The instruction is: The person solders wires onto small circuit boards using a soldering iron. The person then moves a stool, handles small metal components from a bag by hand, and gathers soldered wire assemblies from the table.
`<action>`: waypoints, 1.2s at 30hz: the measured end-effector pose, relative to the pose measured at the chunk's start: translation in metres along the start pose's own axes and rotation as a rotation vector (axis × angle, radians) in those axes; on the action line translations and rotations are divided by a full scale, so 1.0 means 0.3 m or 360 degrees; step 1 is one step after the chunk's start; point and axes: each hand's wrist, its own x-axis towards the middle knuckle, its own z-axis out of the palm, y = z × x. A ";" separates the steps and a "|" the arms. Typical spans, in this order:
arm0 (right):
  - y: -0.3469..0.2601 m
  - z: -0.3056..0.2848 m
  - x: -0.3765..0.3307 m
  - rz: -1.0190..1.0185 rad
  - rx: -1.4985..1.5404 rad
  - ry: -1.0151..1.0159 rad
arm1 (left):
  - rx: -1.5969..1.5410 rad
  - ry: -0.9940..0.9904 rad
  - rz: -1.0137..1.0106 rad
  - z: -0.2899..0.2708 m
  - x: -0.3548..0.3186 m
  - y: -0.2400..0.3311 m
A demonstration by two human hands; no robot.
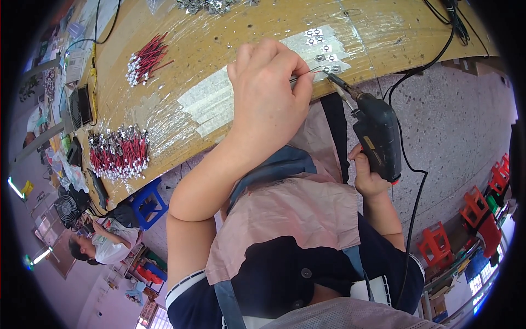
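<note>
Now my left hand (268, 90) pinches a thin wire (312, 70) beside the small metal terminals (327, 57) on the surface (181, 66); my right hand (368, 175) is clamped on the black power screwdriver (375, 134).

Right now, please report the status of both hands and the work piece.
Left hand pinches thin wire at table edge. Right hand grips black soldering gun, tip at metal terminals. Nothing between them.

wire end: mostly hidden inside left hand (268, 90), only a thin tip shows
metal parts (323, 55): too small to tell type
driver bit (337, 82): contact with parts unclear
top-edge metal pile (211, 5): cut off
</note>
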 end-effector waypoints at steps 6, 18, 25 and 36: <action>0.014 0.007 0.000 -0.0116 -0.0123 -0.0023 | 0.0074 -0.0064 -0.0046 -0.014 0.001 0.013; 0.002 -0.015 -0.005 -0.0043 0.0062 0.0005 | 0.0057 -0.0013 0.0005 0.000 -0.004 0.007; 0.001 -0.012 0.001 -0.0079 0.0070 0.0017 | 0.0073 0.0110 0.0104 0.024 -0.015 0.014; -0.067 0.019 0.037 -0.0026 0.0268 -0.0050 | 0.0031 0.0135 -0.0071 -0.065 -0.054 -0.003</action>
